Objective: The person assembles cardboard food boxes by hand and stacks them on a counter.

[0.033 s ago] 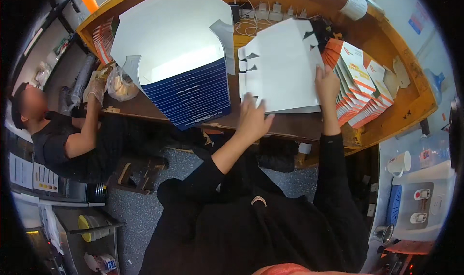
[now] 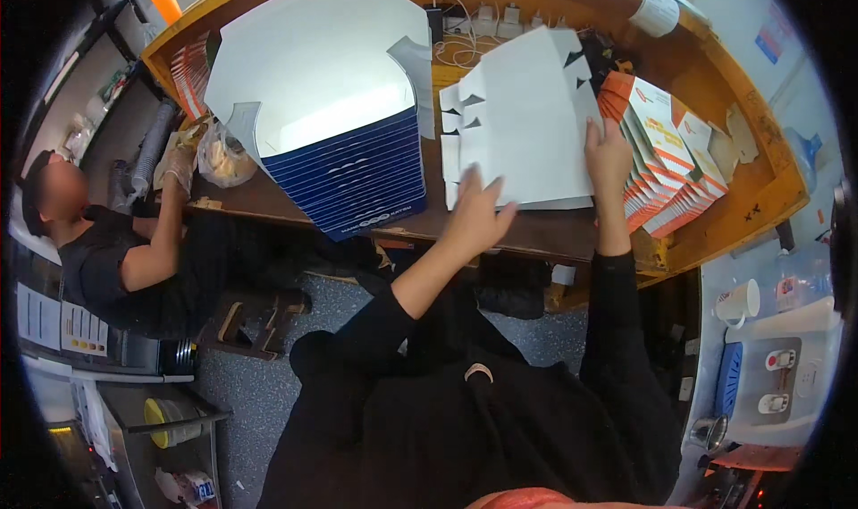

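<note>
**Both hands on the white box blanks**

The left hand (image 2: 478,212) lies with fingers spread wide over the near edge of a stack of flat white box blanks (image 2: 527,116), palm down, gripping nothing. The right hand (image 2: 609,156) rests flat on the stack's right edge, fingers together and pointing away from the person; it holds nothing either. The blanks sit in the middle of the wooden worktop (image 2: 554,232), their cut tabs showing along the left side.

Just left of them stands a tall blue stack (image 2: 357,174) of folded cartons with a large white sheet on top. To the right, touching the blanks' far corner, a fanned row of orange-and-white cartons (image 2: 666,165) leans along the worktop. Chargers and cables (image 2: 487,26) lie at the back.

At the worktop's left end a second person in black (image 2: 107,259) reaches a gloved hand (image 2: 179,165) beside a clear bag (image 2: 223,160).
</note>
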### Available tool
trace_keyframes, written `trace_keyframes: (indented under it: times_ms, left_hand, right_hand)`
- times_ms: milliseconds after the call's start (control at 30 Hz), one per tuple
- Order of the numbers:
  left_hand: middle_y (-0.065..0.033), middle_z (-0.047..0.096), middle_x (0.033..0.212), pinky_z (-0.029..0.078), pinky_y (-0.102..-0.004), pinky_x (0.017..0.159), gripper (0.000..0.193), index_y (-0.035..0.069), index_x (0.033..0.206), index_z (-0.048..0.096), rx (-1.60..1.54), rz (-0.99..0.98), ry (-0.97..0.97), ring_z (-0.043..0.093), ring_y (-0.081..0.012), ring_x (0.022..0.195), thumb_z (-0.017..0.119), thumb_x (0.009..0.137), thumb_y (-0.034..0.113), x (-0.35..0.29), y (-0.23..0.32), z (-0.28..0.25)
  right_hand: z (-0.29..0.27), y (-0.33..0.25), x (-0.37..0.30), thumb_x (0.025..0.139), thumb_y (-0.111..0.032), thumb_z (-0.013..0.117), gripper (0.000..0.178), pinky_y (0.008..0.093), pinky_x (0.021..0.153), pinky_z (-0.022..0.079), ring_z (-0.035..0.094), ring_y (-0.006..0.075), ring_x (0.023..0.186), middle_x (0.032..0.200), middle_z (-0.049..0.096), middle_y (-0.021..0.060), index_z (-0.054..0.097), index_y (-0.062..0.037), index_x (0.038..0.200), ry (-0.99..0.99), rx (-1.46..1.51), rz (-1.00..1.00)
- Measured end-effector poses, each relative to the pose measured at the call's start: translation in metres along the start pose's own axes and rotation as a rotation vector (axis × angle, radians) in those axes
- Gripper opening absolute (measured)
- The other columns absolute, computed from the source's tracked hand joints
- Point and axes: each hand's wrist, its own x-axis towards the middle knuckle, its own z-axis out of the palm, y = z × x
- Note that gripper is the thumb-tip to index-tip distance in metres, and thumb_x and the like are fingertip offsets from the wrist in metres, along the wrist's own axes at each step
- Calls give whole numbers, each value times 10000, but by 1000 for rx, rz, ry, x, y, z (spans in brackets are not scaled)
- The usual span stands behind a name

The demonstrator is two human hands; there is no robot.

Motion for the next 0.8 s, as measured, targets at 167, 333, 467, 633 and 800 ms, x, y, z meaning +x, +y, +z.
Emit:
trace_keyframes:
  times_ms: [167, 333, 467, 633, 800]
  left_hand:
    - [-158, 583, 953, 446, -402, 800, 372, -23, 1022, 537, -1053, -218, -141, 557, -232, 919, 570, 801, 275, 80, 63, -50]
    - [-62, 590, 916, 500, -319, 718, 226, 13, 992, 537, -1138, -346, -253, 578, -142, 813, 552, 827, 166, 99, 63, -63]
    - [-55, 596, 918, 498, -303, 738, 199, 26, 1008, 545, -1497, -346, -155, 582, -141, 837, 541, 839, 130, 89, 47, -70]
    - [-51, 594, 916, 501, -327, 756, 185, 34, 997, 541, -1714, -220, -202, 581, -148, 840, 551, 836, 124, 83, 49, -60]
    - [-39, 592, 917, 504, -309, 723, 150, 59, 974, 548, -1825, -228, -121, 580, -138, 823, 542, 844, 131, 74, 71, -47]
  right_hand:
    - [-51, -54, -35, 750, -244, 602, 200, 445, 653, 422, 582, 319, 661, 652, 586, 137, 528, -67, 692, 56, -6, -126]
    - [-97, -67, -59, 689, -254, 664, 267, 393, 828, 378, 580, 252, 878, 849, 611, 136, 583, -87, 881, 22, 23, -469]
    - [-137, -55, -79, 646, -186, 712, 569, 413, 948, 298, 444, 289, 1116, 1183, 471, 170, 486, -54, 1152, 70, 242, -513]
    - [-95, -17, -90, 682, 41, 600, 434, 433, 933, 348, 472, 332, 1103, 1136, 525, 186, 522, 14, 1108, 15, 389, -665]
    - [-77, -23, -87, 687, 98, 523, 378, 450, 940, 344, 499, 334, 1074, 1095, 552, 188, 570, 11, 1052, 281, 463, -584]
